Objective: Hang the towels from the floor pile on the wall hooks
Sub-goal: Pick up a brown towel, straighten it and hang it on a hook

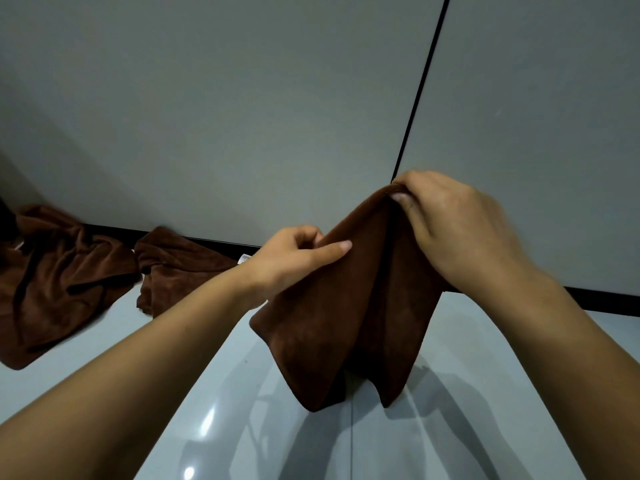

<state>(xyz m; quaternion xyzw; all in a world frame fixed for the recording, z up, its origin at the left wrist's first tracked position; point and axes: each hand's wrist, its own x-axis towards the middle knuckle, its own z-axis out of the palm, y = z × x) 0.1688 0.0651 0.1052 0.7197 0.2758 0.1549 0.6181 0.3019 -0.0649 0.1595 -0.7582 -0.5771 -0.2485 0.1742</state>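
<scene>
1. Far left of both grips, well apart: floor pile (62,271), two crumpled brown towels on the floor (485,375) against the wall base. Not yet hung.
2. Left hand (294,261): grip clamped on the held towel (346,313), thumb and forefinger pinching its left-hand edge, forefinger laid straight along the cloth. It sits lower than the right grip and to its left.
3. Held towel: brown, doubled over, hangs clear of the floor. Top edge slopes up from the left grip to the right grip; long axis runs straight down below the grips, ending in two points.
4. Right hand (446,216): grip clamped on the towel's top corner, fingers curled over the fold, thumb tucked under. Highest point of the cloth, nearest the wall (242,116).
5. No hooks in view; only grey wall panels and a dark seam (422,88) rising from just behind the right grip.
6. Judgement: the hang goes upward from the right grip. That corner likely leads; the left grip mostly steadies the edge. Hook position cannot be told.
</scene>
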